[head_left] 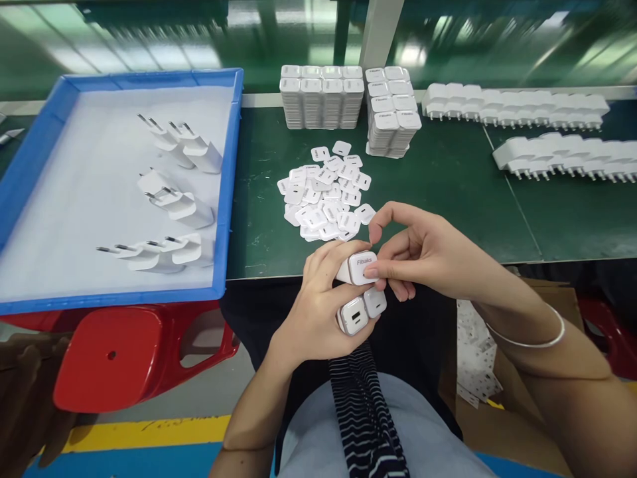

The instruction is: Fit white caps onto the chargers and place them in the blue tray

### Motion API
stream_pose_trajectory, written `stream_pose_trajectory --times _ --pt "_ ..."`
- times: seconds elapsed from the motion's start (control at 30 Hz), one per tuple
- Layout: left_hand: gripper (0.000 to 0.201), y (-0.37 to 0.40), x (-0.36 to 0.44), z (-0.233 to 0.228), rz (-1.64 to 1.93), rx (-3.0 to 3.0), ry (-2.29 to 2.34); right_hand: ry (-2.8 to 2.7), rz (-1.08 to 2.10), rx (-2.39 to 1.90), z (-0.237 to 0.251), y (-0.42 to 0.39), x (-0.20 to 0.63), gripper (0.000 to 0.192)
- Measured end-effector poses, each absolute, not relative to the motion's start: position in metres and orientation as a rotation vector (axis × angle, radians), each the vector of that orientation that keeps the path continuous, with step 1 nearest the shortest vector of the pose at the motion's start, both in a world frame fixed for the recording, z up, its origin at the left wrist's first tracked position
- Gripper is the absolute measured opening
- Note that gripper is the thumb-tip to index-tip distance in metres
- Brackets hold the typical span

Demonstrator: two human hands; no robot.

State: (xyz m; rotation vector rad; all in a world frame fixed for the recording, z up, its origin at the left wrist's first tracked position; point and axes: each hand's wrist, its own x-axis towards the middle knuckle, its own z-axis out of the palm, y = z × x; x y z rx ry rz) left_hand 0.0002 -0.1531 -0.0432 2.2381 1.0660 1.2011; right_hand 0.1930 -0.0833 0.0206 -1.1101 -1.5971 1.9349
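My left hand point(323, 299) is closed around white plug chargers held together above my lap. One charger point(353, 317) faces up with its two ports showing, and a white piece with a single slot point(375, 302) sits against it. Above them, a white cover marked Fibaks point(361, 268) lies over the end of another charger. The thumb of my right hand point(413, 255) presses on this cover's right edge, with the other fingers curled beyond it. How far the cover is seated cannot be made out. Just past my hands, small flat white covers point(323, 192) lie in a loose pile.
On the left, a blue-rimmed tray point(226, 199) holds several white plug chargers point(184, 206). Stacked covers point(322, 99) stand at the back beside a second stack point(391, 109). Rows of chargers point(517, 106) line the right side. A red stool point(109, 358) stands below the tray.
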Motion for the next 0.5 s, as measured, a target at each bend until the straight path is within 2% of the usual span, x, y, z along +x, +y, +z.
stream_pose_trajectory --times 0.37,0.5 --pt "0.03 -0.1537 0.0015 -0.0427 1.153 2.254 1.054 -1.657 1.996 -1.14 0.022 -0.078 0.1957 0.042" --pt "0.033 -0.1523 0.0016 -0.0428 1.153 2.194 1.027 -1.706 1.91 -1.201 0.022 -0.0761 0.1952 0.046"
